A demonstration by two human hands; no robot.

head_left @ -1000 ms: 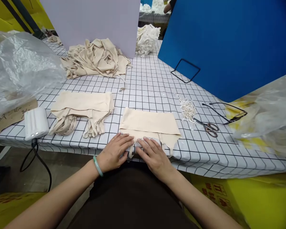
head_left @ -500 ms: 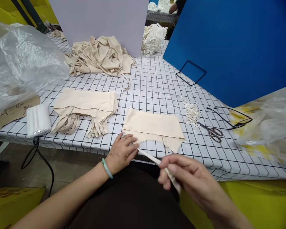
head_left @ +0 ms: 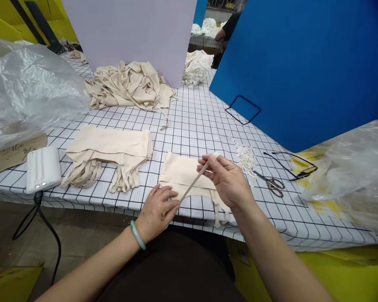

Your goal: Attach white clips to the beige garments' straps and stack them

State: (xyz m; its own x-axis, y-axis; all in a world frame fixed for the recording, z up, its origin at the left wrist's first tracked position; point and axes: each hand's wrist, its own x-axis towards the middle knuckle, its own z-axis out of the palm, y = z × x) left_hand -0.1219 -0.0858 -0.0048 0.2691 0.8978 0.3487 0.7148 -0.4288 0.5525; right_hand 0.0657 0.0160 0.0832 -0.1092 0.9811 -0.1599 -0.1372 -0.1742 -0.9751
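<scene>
A beige camisole top (head_left: pixel 179 167) lies folded at the table's front edge, its upper part flat and its curved edge toward me. My left hand (head_left: pixel 160 209), with a green bangle at the wrist, presses on the top's near left corner, fingers together where a strap starts. That narrow strap (head_left: pixel 193 183) runs taut up to my right hand (head_left: pixel 228 178), which pinches its end between thumb and fingers above the top. The other strap (head_left: pixel 217 212) hangs loose at the right. My right hand and forearm hide the top's right side.
A stack of folded tops (head_left: pixel 108 140) lies left, behind it a heap of beige garments (head_left: pixel 132 86). At right are scissors (head_left: pixel 274 184), white scraps (head_left: pixel 246 158), glasses (head_left: pixel 297 167) and a blue board (head_left: pixel 296 71). A corded white device (head_left: pixel 44 167) and plastic bag (head_left: pixel 40 79) occupy the left.
My right hand has moved up and away from me over the top, drawing the strap from beyond the table edge across the fabric. My left hand stays on the corner; the view has shifted slightly.
</scene>
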